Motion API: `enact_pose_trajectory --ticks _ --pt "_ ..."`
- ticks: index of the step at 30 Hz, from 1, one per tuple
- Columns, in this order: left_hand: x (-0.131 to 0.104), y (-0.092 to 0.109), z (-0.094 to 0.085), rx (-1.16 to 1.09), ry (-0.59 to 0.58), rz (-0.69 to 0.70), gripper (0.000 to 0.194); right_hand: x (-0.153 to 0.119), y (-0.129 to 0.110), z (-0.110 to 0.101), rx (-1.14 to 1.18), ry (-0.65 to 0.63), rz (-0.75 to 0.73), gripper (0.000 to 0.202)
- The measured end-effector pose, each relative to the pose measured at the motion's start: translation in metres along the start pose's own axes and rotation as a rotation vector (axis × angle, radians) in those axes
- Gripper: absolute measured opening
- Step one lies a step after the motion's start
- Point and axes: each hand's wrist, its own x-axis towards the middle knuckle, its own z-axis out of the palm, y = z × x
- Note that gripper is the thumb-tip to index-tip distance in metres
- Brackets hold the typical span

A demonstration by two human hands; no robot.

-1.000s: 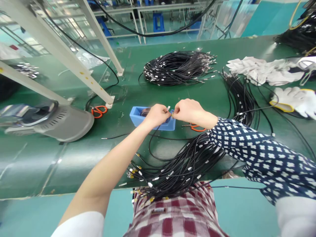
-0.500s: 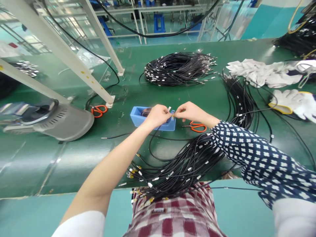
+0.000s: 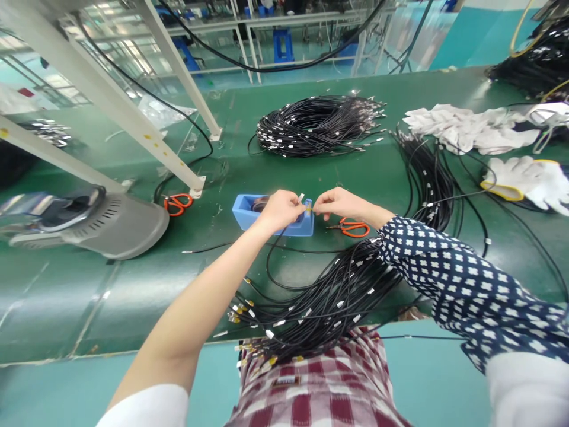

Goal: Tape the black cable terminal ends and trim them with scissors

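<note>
My left hand point(image 3: 284, 212) is closed in a pinch on the end of a black cable point(image 3: 269, 261), over a blue tape dispenser point(image 3: 249, 219). A white label point(image 3: 301, 197) and a small yellow piece show at its fingertips. Just right of the dispenser's front end, my right hand point(image 3: 338, 203) has thumb and finger pinched together beside that yellow piece; what they hold is too small to make out. Below both hands, a bundle of black cables point(image 3: 320, 296) with white tags and yellow ends spreads over the table edge onto my lap. Orange-handled snips point(image 3: 354, 229) lie under my right hand.
A coiled cable bundle point(image 3: 306, 127) lies farther back on the green table point(image 3: 213, 178). Another bundle point(image 3: 429, 184) and white gloves point(image 3: 528, 181) are to the right. At left stand a grey device point(image 3: 120, 228), white posts point(image 3: 146, 139) and orange-handled scissors point(image 3: 178, 204).
The view has shifted slightly. My right fingertips have moved a little away from the yellow piece at my left fingertips; my left hand keeps its pinch over the dispenser.
</note>
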Motion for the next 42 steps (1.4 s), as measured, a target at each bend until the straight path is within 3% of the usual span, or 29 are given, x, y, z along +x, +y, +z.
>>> enact_pose_trajectory --ticks 7,12,17,20,22,25,29,31,35,38,42 --pt "0.001 -0.004 0.000 -0.012 -0.008 -0.009 0.023 0.000 -0.007 0.006 -0.120 0.071 0.004 0.018" --pt "0.000 -0.003 -0.001 -0.001 -0.001 -0.008 0.023 -0.008 -0.015 0.019 -0.291 0.293 0.012 0.009" --pt "-0.005 0.002 0.003 0.016 0.061 -0.009 0.021 -0.018 0.001 0.020 -0.250 0.406 0.035 0.011" --pt "-0.014 0.007 0.004 0.002 0.091 -0.018 0.016 -0.028 0.006 0.018 -0.088 0.353 0.036 0.021" --pt "-0.024 0.012 0.003 -0.030 0.124 -0.017 0.026 -0.037 0.006 0.019 0.043 0.285 0.035 0.027" --pt "-0.052 0.020 0.000 -0.270 0.153 -0.001 0.024 -0.055 0.000 0.024 0.209 0.219 0.020 0.034" --pt "-0.107 0.025 0.003 -0.745 -0.152 -0.166 0.025 -0.084 -0.015 0.035 0.382 0.150 0.004 0.034" --pt "-0.134 0.025 0.010 -0.838 -0.174 -0.221 0.027 -0.096 -0.025 0.044 0.527 0.075 0.005 0.030" --pt "-0.165 0.023 0.022 -0.925 -0.096 -0.285 0.034 -0.108 -0.043 0.061 0.600 -0.020 0.020 0.027" --pt "-0.174 0.020 0.025 -0.910 -0.021 -0.268 0.034 -0.109 -0.055 0.069 0.546 -0.037 0.018 0.023" --pt "-0.178 0.017 0.027 -0.911 -0.008 -0.252 0.035 -0.107 -0.064 0.074 0.504 -0.039 -0.005 0.019"
